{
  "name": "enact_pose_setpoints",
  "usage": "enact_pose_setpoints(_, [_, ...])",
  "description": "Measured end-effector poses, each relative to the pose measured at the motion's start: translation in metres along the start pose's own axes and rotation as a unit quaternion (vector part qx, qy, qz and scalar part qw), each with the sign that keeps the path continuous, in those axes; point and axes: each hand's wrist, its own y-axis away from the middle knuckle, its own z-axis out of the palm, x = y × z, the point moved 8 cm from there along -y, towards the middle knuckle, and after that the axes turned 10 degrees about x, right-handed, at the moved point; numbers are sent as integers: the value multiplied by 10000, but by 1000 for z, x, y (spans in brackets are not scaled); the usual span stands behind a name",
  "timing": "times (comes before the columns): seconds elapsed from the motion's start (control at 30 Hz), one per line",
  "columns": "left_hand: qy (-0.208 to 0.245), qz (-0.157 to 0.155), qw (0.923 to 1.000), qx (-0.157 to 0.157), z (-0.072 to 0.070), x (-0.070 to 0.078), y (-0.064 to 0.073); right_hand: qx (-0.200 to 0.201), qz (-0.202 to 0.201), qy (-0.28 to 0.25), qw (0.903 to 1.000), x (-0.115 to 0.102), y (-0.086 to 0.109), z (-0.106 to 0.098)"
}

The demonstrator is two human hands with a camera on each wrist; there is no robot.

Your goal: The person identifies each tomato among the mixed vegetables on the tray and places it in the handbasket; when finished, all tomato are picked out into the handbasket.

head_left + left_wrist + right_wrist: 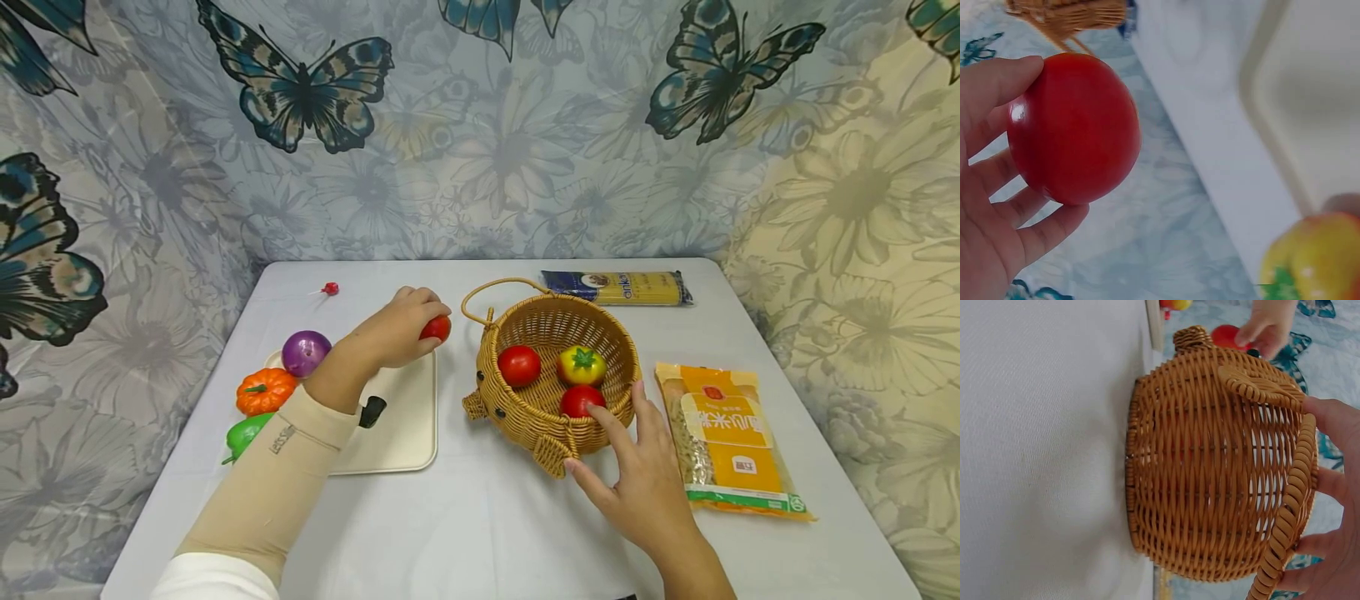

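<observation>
My left hand holds a shiny red tomato between thumb and fingers, above the far right part of the cream tray. Close up in the left wrist view, the tomato sits against the fingertips. My right hand grips the near right rim of the woven fish-shaped basket, with its thumb outside and a finger over the rim. Inside are two red tomatoes, one at the left and one near the fingers, and a yellow-green tomato. Behind the rim, some right fingers are partly hidden.
A purple round vegetable, an orange pumpkin and a green pepper lie at the left. My forearm hides a yellow-red item from the head view. Pasta lies behind the basket, a grain bag to its right.
</observation>
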Motion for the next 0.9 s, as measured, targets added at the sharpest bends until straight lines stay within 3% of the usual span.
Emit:
enact_pose_setpoints(0.23, [75, 353, 9990, 276, -21, 28, -1, 32, -30, -1, 10000, 0, 0, 0])
enact_pose_setpoints(0.53, [223, 670, 9966, 413, -39, 65, -6, 37, -45, 15, 10000, 0, 0, 0])
enact_pose_setpoints(0.7, [272, 974, 9941, 383, -42, 91, -10, 55, -58, -13, 10000, -1, 0, -1])
enact_pose_setpoints(0.9, [220, 1263, 9914, 243, -35, 115, -16, 42, -55, -11, 10000, -1, 0, -2])
